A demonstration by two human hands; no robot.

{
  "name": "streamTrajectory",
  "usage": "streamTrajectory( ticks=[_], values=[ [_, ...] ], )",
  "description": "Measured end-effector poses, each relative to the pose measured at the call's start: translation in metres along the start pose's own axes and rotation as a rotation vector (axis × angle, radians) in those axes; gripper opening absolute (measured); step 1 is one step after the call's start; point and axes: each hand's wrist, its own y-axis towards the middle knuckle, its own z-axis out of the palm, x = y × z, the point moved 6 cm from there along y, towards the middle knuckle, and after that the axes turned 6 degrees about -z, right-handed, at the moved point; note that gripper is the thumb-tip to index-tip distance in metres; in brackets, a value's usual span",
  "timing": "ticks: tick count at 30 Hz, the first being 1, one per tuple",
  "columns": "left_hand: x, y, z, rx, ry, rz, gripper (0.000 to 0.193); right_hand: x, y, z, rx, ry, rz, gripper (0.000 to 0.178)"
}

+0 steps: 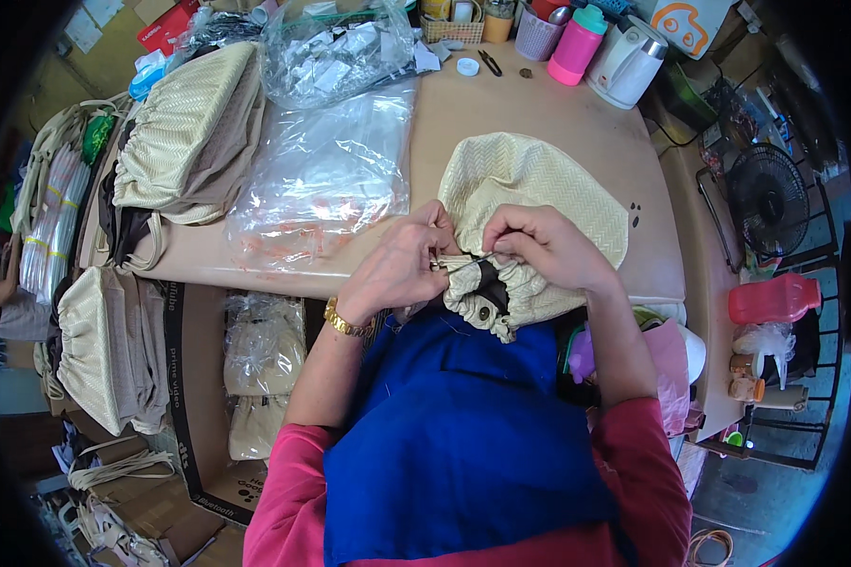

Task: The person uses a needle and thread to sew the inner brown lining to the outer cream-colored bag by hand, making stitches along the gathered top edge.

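Observation:
A cream woven bag (539, 180) with a gathered mouth lies at the table's front edge, partly over my lap. Its dark lining and a round dark snap (484, 313) show at the opening. My left hand (402, 260) is closed, its fingers pinching a cream cord (452, 264) at the left of the mouth. On the bag's other side, my right hand (544, 248) pinches at the gathered edge; a thin dark line runs from its fingertips toward the left hand, too fine to name. The fingers partly cover the bag's rim.
Clear plastic bags (326, 170) lie left of the bag, near stacked cream bags (189, 132). A pink bottle (577, 45), white kettle (626, 61) and small black snips (490, 62) stand or lie at the back. A cardboard box (194, 406) sits below left.

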Motion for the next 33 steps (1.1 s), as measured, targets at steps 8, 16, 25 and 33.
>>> streamTrajectory(
  ticks=[8, 16, 25, 33],
  values=[
    [-0.092, -0.031, 0.007, 0.322, 0.523, 0.198, 0.027, -0.027, -0.090, -0.048, -0.689, 0.356, -0.161, 0.006],
    [-0.052, -0.023, 0.131, 0.190, 0.681, 0.910, 0.026, -0.019, -0.137, -0.057, -1.026, 0.388, -0.254, 0.010],
    [-0.155, 0.083, -0.048, -0.629, 0.071, 0.698, 0.022, 0.033, -0.086, -0.053, -0.970, 0.095, -0.327, 0.012],
    [-0.091, 0.071, -0.034, -0.647, -0.479, 0.496, 0.008, 0.072, -0.058, -0.059, -0.542, 0.407, -0.295, 0.029]
  ],
)
